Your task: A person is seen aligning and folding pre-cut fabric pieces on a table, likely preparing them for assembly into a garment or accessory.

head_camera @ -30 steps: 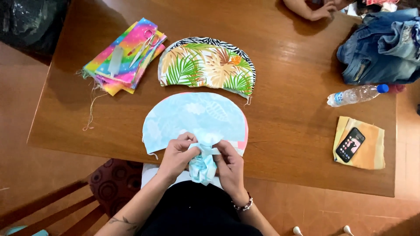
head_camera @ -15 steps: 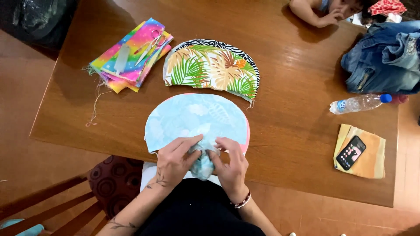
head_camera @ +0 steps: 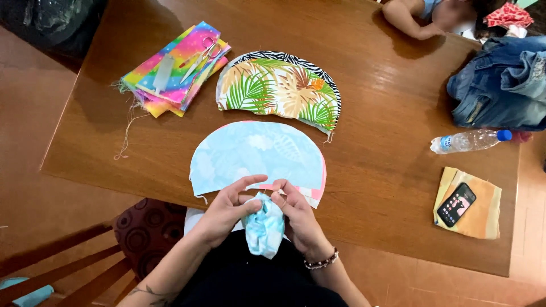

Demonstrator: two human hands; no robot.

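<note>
My left hand (head_camera: pixel 227 209) and my right hand (head_camera: pixel 298 214) both pinch a small bunched piece of light blue patterned fabric (head_camera: pixel 263 228) at the near table edge, in front of my body. Just beyond the hands lies a flat half-round piece of pale blue fabric (head_camera: pixel 256 153) with a pink edge showing underneath. Farther back sits a similar half-round piece with a palm-leaf print (head_camera: pixel 278 88) over a zebra-striped layer.
A stack of rainbow fabric (head_camera: pixel 170 71) with scissors (head_camera: pixel 200 57) on it lies at the back left. On the right are a plastic bottle (head_camera: pixel 469 140), a phone (head_camera: pixel 458 204) on an orange cloth (head_camera: pixel 483 219), and a pile of denim (head_camera: pixel 503 85). Another person's arm (head_camera: pixel 409 17) rests at the far edge. A chair (head_camera: pixel 68 267) stands at my left.
My hands have kept working the small blue piece at the table edge; the left fingers have spread out more. The view has shifted slightly.
</note>
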